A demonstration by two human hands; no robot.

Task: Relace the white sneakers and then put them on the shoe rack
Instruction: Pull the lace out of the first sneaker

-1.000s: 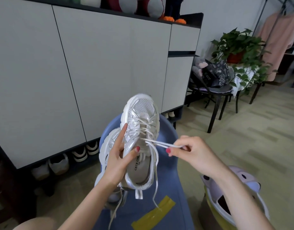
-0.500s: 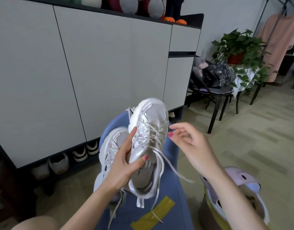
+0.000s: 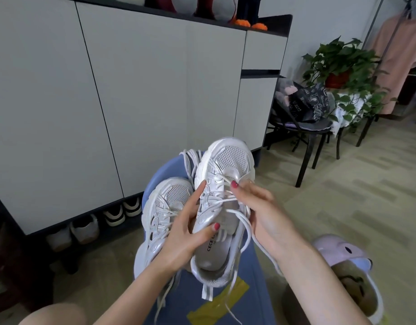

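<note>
Her left hand (image 3: 186, 233) clasps the silvery-white mesh sneaker (image 3: 222, 202) tilted toe-up, exposing eyelets, so the right hand (image 3: 261, 214) can pinch its white lace (image 3: 245, 227).

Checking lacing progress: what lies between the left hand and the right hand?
The held sneaker: left hand grips its side, right hand works its laces, in the head view.

- Left hand (image 3: 183, 233) grips the raised sneaker (image 3: 222, 202) by its side.
- Right hand (image 3: 261, 207) pinches its lace (image 3: 243, 221) just beside that grip.
- Second sneaker (image 3: 166, 207) lies left of the grip.
</note>
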